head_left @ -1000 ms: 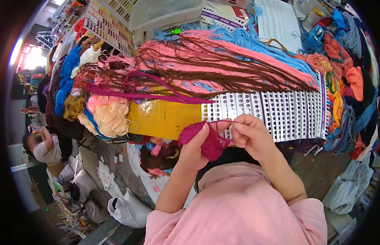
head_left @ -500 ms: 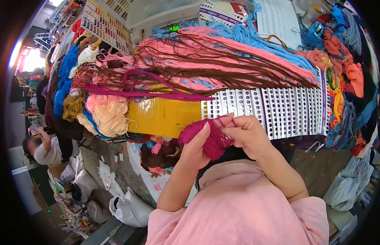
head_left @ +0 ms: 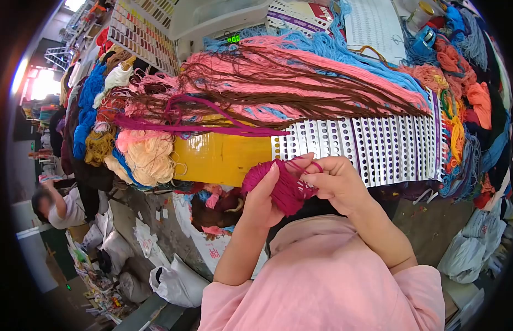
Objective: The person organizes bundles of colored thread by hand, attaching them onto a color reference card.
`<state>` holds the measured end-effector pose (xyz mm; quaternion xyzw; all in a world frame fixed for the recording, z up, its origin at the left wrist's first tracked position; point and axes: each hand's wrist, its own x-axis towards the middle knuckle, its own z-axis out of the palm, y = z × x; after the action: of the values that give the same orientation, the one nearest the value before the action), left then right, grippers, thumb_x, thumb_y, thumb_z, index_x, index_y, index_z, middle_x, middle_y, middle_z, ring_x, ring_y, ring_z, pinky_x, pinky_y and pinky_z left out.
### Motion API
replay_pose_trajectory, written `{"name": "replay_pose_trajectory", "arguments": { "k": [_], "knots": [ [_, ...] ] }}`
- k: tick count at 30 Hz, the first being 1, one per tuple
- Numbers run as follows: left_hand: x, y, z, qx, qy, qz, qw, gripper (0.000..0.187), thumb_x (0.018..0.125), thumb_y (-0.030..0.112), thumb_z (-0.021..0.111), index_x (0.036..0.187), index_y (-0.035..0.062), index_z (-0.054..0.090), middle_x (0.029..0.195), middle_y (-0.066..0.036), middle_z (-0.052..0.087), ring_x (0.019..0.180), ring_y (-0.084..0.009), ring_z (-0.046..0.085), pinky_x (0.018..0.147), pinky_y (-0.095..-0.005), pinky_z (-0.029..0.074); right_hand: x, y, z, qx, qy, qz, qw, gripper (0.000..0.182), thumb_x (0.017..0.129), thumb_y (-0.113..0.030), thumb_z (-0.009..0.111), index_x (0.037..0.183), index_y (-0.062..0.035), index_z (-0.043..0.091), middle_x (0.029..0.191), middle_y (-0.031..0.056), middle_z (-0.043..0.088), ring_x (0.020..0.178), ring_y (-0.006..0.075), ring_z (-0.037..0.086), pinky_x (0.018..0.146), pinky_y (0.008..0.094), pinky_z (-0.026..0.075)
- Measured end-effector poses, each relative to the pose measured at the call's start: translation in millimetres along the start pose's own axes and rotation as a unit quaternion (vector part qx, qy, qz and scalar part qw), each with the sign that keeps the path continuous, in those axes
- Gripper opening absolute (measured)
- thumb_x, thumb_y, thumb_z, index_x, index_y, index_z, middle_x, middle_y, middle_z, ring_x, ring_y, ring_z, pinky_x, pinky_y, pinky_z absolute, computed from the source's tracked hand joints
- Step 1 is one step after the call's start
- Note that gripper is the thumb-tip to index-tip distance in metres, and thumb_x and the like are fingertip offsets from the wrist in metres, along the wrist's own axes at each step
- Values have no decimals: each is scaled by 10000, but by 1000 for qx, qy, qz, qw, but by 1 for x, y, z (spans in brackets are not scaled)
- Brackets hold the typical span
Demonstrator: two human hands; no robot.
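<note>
A bundle of magenta thread is held up between both hands, just off the table's front edge. My left hand is wrapped round its left side, thumb lying on top. At the right end, my right hand pinches a strand of the same thread, with a small loop standing up by the fingers. Past the hands lie white cards with rows of punched holes and a yellow board. A loose length of magenta thread rests across the board's far side.
Long pink and brown threads stretch across the table over blue ones. A colour sample card leans at the back left, beside a clear plastic bin. Cream yarn is heaped at left. Another person is at far left.
My right hand has shifted slightly, and the loop of thread by its fingers has changed shape. My left hand keeps its grip on the bundle.
</note>
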<state>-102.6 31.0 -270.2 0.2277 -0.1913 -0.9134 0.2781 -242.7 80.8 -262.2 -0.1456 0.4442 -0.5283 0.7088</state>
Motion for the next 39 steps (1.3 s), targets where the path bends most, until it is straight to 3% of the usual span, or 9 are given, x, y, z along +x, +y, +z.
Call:
{"name": "replay_pose_trajectory", "arguments": {
  "k": [7,22,25,27,31,33,35,38,39],
  "knots": [
    [0,1,2,11,-10,-6,1000,495,864,318,241,1117,-92,356,1169,-168,378,1036,-255,421,868,-388,349,-4,-5,5,-130,8,-34,991,79,701,-24,565,760,16,598,575,-4,528,509,32,453,478,177,362],
    [-2,1,3,51,48,29,997,179,806,103,449,873,-40,534,968,-153,531,890,-199,512,783,-306,399,-1,1,-7,95,-119,-3,988,61,726,2,531,779,7,561,681,27,544,559,54,454,498,181,356],
    [3,7,5,72,88,11,993,149,784,78,461,830,-34,547,804,-114,567,713,-155,542,628,-265,431,-7,-1,-13,57,-108,-1,992,41,724,6,530,757,1,553,637,14,513,530,59,432,509,186,365],
    [-1,28,-20,105,64,-66,990,107,756,51,464,725,-4,551,591,-43,518,499,-98,481,435,-206,369,-10,-11,-28,-108,5,-204,973,14,722,-6,532,723,-9,546,760,38,505,494,51,410,465,161,341],
    [-37,70,-113,-343,118,136,922,172,827,87,353,659,101,390,492,50,359,344,-15,300,327,-153,268,-44,-62,-89,300,-94,-209,926,153,792,-21,444,944,-40,448,844,93,488,478,85,444,417,208,388],
    [-93,96,-215,-425,186,198,864,200,822,72,351,623,87,366,466,53,332,350,-22,349,349,-125,312,-78,-102,-122,350,21,-249,903,53,792,-52,428,819,-13,404,764,72,446,633,154,454,586,274,425],
    [-149,116,-259,-405,268,266,832,203,833,132,357,636,86,377,445,55,333,323,-26,324,346,-121,306,-108,-161,-196,133,296,-435,840,39,774,-12,399,772,26,393,781,98,434,661,170,423,686,276,408],
    [-119,113,-192,-349,136,178,910,127,834,148,377,777,53,438,465,60,353,342,-11,332,357,-137,293,-119,-193,-222,10,-114,-527,842,161,735,38,353,854,103,440,914,185,485,785,221,478,801,333,384],
    [-87,101,-170,-332,71,90,937,124,833,145,385,833,41,452,479,61,364,350,-6,333,361,-141,287,-102,-175,-206,-159,261,-487,818,139,718,5,405,815,70,481,907,165,511,850,233,485,801,336,376]
  ]
}}
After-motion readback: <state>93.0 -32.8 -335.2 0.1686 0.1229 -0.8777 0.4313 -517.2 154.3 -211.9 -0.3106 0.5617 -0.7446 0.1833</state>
